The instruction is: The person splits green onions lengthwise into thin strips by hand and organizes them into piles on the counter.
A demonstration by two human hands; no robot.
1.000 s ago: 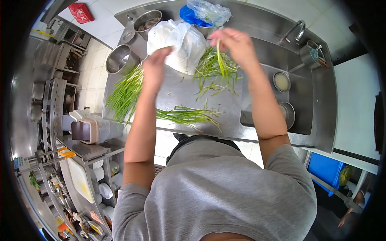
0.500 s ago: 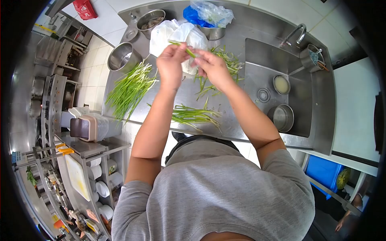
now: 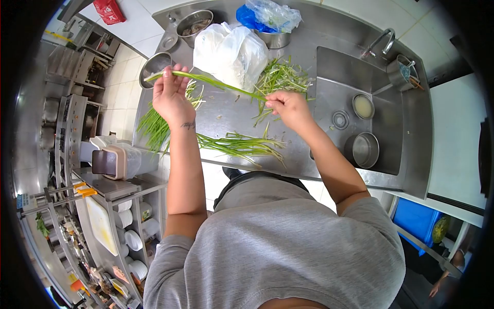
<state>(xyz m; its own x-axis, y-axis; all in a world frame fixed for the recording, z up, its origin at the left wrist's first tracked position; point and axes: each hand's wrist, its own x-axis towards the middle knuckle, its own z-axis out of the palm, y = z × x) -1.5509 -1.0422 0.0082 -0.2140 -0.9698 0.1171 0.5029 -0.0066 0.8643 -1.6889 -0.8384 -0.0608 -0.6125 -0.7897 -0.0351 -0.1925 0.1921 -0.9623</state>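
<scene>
A long green onion [image 3: 221, 84] is stretched between my two hands above the steel counter. My left hand [image 3: 174, 98] holds the thicker, pale end between thumb and fingers, palm turned up. At the thin green end, my right hand [image 3: 290, 108] pinches it with thumb and forefinger. Below my left hand lies a large pile of green onions [image 3: 154, 129], partly hidden by that hand. A smaller bunch of green onions [image 3: 242, 146] rests along the counter's front edge. Near my right hand is a loose heap of onion trimmings [image 3: 283, 77].
White plastic bags [image 3: 231, 51] stand at the back middle, beside a pot topped with a blue bag [image 3: 252, 19]. Steel pots [image 3: 154, 64] sit at the left. To the right is a sink [image 3: 355, 72] with a faucet [image 3: 383, 44] and a steel bowl [image 3: 365, 149].
My hands have moved apart, left hand leftward and right hand to the right and down. The green onion, bunched close between them before, now spans the gap at full length.
</scene>
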